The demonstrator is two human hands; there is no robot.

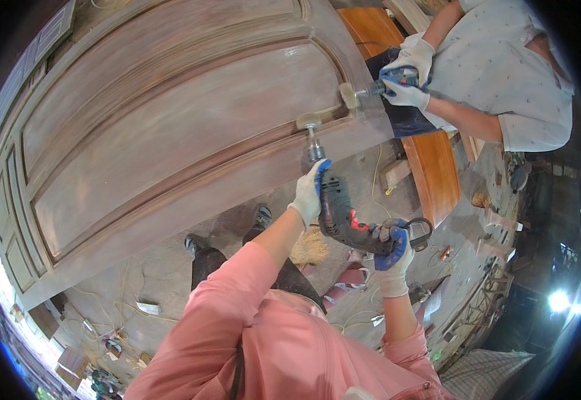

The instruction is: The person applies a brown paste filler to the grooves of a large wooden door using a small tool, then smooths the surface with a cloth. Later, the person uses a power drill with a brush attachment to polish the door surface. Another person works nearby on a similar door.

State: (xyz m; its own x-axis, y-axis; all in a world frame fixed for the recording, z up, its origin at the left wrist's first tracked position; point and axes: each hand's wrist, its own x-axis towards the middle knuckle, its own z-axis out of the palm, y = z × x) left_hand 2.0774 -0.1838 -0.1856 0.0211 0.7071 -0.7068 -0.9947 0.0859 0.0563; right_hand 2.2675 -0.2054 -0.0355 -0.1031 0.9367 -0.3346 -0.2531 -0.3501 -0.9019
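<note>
Both my gloved hands are closed on a dark electric drill (341, 210). My left hand (309, 193), in a white glove with blue palm, grips it near the chuck. Around the rear handle is wrapped my right hand (393, 252). A pale round sanding head (308, 121) sits on the drill's shaft and meets the moulded groove along the near edge of a large panelled wooden door (190, 133). Across the door's right end, a co-worker's gloved hands (407, 80) hold another drill, its sanding head (349, 95) at the corner of the same panel.
Polished orange-brown wooden boards (432, 175) lie under and beside the door's right end. Cords, a wood block (395, 174), a sawdust heap (310, 247) and strips of sandpaper (347, 281) are on the floor. The co-worker in a white shirt (497, 73) sits at the right.
</note>
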